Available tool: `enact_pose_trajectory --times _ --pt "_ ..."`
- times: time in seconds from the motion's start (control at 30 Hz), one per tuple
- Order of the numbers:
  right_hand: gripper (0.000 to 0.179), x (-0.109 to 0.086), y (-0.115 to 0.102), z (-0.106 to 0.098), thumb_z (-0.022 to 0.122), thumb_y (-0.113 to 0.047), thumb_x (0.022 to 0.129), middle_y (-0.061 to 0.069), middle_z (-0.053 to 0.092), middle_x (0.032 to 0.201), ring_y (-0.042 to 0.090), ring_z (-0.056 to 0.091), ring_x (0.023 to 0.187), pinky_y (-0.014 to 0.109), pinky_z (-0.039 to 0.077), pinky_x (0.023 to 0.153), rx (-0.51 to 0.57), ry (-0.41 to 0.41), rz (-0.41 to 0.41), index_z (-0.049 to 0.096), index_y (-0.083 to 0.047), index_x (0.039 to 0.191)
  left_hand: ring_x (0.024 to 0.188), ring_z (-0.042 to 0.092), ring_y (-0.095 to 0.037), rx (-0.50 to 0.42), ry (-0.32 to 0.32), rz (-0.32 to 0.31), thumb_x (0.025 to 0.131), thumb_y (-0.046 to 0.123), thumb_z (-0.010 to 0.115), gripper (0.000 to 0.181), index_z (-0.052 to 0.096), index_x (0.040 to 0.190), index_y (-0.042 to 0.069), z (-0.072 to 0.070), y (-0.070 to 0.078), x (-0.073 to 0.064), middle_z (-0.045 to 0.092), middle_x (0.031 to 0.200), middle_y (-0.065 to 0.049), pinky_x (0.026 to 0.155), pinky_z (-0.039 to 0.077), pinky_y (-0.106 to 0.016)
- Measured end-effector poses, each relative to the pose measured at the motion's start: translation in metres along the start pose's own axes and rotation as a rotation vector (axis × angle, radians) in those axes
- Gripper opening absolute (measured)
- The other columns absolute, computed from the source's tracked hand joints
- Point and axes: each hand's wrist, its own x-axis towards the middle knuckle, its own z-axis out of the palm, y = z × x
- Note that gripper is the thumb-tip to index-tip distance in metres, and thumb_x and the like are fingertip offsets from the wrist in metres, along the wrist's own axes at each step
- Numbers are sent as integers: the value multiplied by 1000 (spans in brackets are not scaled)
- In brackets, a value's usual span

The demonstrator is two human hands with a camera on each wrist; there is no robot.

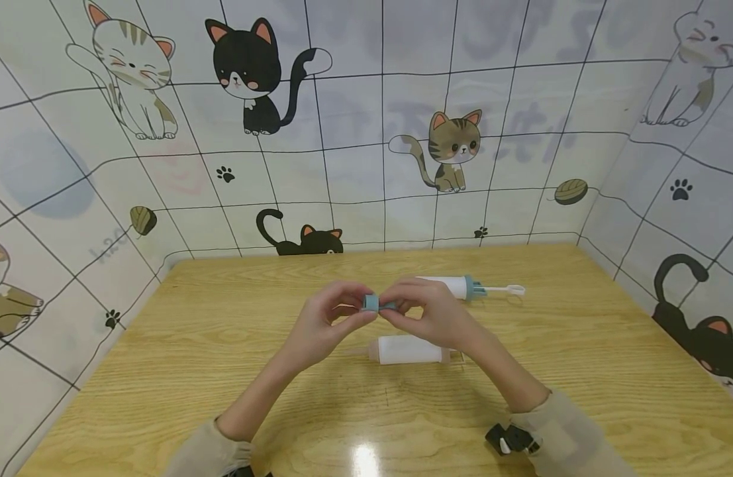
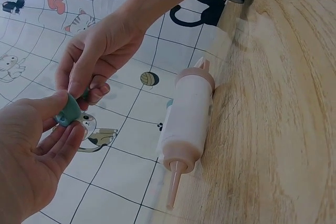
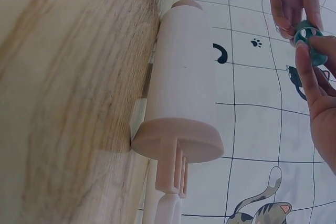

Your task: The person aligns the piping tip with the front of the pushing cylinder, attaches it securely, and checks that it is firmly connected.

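My left hand [image 1: 326, 324] pinches a small teal plastic cap [image 1: 371, 303] between thumb and fingers, above the middle of the table. The right hand [image 1: 434, 317] meets it from the other side, its thumb and fingers pinching a flatter teal part [image 1: 388, 306]. In the right wrist view the cap [image 3: 304, 27] looks like a hollow ring with an opening. I cannot tell whether the two teal parts are one piece. Below the hands lies a white syringe-like tube [image 1: 409, 349] with pink ends; its pink end cap [image 3: 178, 140] is close in the right wrist view.
Behind the right hand lies a second white tube [image 1: 455, 287] with a teal end and a white looped rod [image 1: 512, 289]. Both tubes lie on a wooden table [image 1: 223, 397]. A cat-printed cloth [image 1: 354, 132] rises behind the table and at its sides.
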Motion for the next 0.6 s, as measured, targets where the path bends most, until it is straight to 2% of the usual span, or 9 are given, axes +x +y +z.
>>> enact_pose_trajectory --times 0.13,0.3,0.47,0.6 --pt "20 0 -1 -1 73 7 89 9 71 94 13 69 76 27 61 68 64 -21 40 70 -2 107 101 66 -23 -15 18 12 92 -1 72 29 63 120 3 1 -1 0 67 110 -9 92 58 -41" --pt "18 -1 -4 -3 71 5 91 13 71 94 17 71 78 31 62 70 192 -47 123 67 0 108 100 66 -23 -34 29 12 91 -2 73 31 63 120 4 1 -3 0 68 109 -10 93 57 -46" --pt "20 -2 -3 -6 63 8 96 14 71 96 21 71 81 38 62 73 340 -75 185 67 3 114 100 66 -22 -41 36 15 91 -3 73 31 63 120 3 1 -3 1 67 109 -10 92 58 -43" --pt "22 -2 -2 -8 55 8 100 18 71 95 24 70 82 38 62 77 431 -81 203 65 6 119 102 66 -22 -48 40 22 91 -4 72 30 63 120 2 2 -2 1 67 110 -11 91 58 -41"
